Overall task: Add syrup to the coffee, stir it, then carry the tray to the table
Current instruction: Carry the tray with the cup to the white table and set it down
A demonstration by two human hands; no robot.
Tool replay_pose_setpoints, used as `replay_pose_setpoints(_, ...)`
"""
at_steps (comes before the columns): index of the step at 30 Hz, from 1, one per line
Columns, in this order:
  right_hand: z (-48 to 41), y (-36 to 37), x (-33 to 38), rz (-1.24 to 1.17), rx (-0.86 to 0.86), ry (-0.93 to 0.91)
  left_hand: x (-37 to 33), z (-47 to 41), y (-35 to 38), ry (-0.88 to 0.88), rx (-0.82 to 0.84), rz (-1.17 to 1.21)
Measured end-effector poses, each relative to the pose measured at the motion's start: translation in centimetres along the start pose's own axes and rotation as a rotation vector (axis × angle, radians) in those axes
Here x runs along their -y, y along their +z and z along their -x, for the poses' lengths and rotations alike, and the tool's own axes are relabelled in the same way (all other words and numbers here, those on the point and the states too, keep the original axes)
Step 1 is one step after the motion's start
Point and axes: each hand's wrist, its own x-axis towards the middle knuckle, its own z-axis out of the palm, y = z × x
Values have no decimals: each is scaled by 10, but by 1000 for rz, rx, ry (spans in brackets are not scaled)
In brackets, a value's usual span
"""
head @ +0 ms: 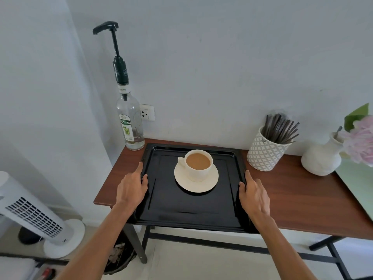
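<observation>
I can't see under the tray rim, so thumbs and any lift off the bench are unclear. Left hand fingers curl over the tray's left edge, right hand grips the right edge. Cup of milky coffee sits on its saucer, mid-tray between both hands. Syrup bottle with pump stands just past the tray's far-left corner. Patterned pot holds dark stir sticks. Flower vase is cut off at right.
</observation>
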Motion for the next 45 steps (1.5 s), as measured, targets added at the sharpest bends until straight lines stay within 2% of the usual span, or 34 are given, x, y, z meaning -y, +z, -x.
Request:
replay_pose_setpoints(11, 17, -14, -1, -6, 48, -158, 10, 68, -17, -116, -145, 32)
replay_pose_setpoints(22, 34, -15, 32, -56, 94, -341, 41, 124, -48, -233, -267, 58)
replay_pose_setpoints(45, 105, 17, 187, -125, 252, -730, 144, 252, -140, -566, -553, -5)
